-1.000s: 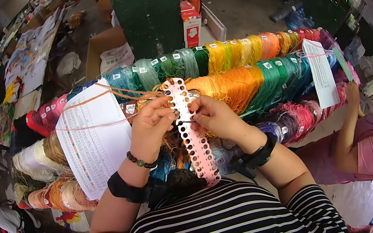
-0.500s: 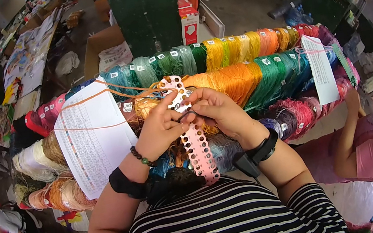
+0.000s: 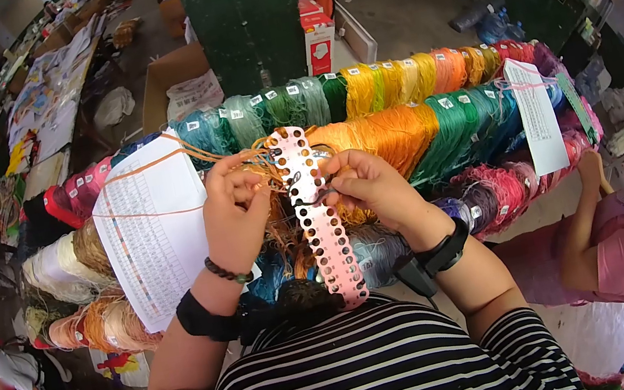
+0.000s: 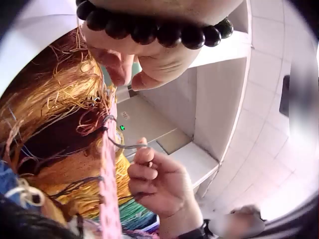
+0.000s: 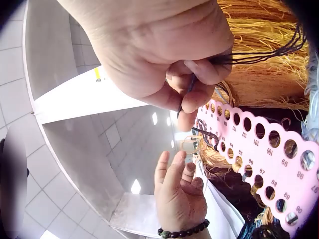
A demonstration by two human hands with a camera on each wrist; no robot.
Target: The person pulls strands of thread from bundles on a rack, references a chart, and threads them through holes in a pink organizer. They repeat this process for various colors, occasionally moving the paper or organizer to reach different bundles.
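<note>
A long pink thread organizer card [image 3: 330, 252] with numbered holes along both edges stands upright between the hands. My right hand [image 3: 379, 187], beside its right edge, pinches a dark thread [image 5: 256, 57] between thumb and fingers. In the left wrist view the dark thread [image 4: 127, 146] runs from the card's edge to those fingertips. A loop of it sits at a hole in the right wrist view. My left hand [image 3: 236, 212] is left of the card, near loose orange threads [image 3: 258, 150]. Its fingers are loosely bent and hold nothing in the right wrist view [image 5: 179, 196].
Rows of coloured thread skeins [image 3: 386, 140] hang on racks just behind the card. A printed sheet [image 3: 156, 231] hangs at the left, a narrower one [image 3: 535, 122] at the right. Another person [image 3: 621, 245] in pink works at the right end.
My left hand reached across the card to the right fingers at the dark thread, then drew back to the left. The right hand stays by the card, still pinching the thread.
</note>
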